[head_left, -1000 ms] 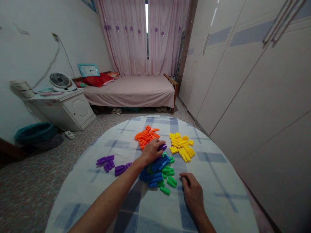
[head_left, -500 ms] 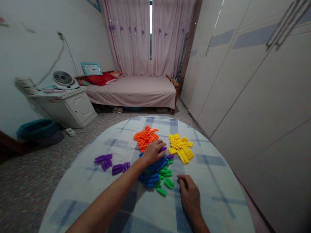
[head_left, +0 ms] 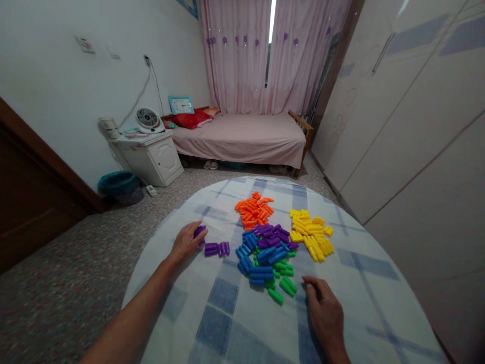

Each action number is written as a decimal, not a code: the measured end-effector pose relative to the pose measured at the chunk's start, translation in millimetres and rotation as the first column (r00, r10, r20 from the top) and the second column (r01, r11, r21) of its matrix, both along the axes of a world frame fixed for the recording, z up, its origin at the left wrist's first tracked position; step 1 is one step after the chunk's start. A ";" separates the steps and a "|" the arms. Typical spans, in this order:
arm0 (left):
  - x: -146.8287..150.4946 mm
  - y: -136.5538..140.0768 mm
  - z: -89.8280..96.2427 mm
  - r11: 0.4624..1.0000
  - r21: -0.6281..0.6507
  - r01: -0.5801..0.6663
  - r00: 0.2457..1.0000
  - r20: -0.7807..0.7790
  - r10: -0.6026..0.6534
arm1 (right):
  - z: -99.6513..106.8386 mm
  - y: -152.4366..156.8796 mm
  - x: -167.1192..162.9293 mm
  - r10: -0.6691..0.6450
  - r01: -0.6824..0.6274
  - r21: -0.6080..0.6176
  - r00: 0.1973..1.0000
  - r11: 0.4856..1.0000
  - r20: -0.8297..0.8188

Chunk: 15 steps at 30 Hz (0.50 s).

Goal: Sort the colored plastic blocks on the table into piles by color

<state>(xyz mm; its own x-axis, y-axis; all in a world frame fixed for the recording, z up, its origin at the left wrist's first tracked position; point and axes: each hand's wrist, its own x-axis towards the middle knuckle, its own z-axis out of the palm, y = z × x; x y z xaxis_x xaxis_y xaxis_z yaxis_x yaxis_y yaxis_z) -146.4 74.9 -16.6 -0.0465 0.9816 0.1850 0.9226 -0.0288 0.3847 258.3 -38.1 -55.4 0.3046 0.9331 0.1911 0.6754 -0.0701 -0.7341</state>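
Observation:
At the left of the table, my left hand (head_left: 186,241) curls its fingers around purple plastic pieces (head_left: 200,232), which it partly hides. Just right of it lie two small purple groups (head_left: 216,249). My right hand (head_left: 326,312) rests loosely curled on the cloth near the front right, with nothing visible in it. Closest to it are short green pieces (head_left: 288,286). Mid-table is a mixed heap of blue pieces (head_left: 261,273), green ones, and more purple pieces (head_left: 271,234) on its far side.
Orange pieces (head_left: 254,211) form a pile behind the heap, and yellow pieces (head_left: 311,234) lie to its right. A checked cloth (head_left: 242,328) covers the rounded table. Beyond stand a bed (head_left: 242,134), a white cabinet (head_left: 162,161) with a fan (head_left: 148,120), a bin (head_left: 119,187) and a wardrobe (head_left: 417,126).
My left hand has moved from the central heap left to the purple pieces at the table's left side. My right hand stays in place. The view has turned left.

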 end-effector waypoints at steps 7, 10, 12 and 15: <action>41.9 -27.8 0.5 0.957 -0.002 0.290 0.957 0.009 -0.290 | 0.4 0.3 0.2 -0.001 0.001 -0.001 1.000 1.000 0.025; 61.7 -35.3 -1.4 0.948 -0.007 0.318 0.946 -0.072 -0.317 | -0.3 0.1 0.4 -0.005 0.004 0.007 1.000 1.000 0.029; 71.3 -37.5 -3.6 0.961 -0.003 0.275 0.955 -0.110 -0.274 | -1.0 -0.1 0.8 0.000 0.000 0.011 1.000 1.000 0.019; 80.3 -38.3 -7.1 0.982 0.041 0.187 0.974 -0.139 -0.179 | -1.8 0.0 1.0 0.013 -0.013 0.022 1.000 1.000 0.003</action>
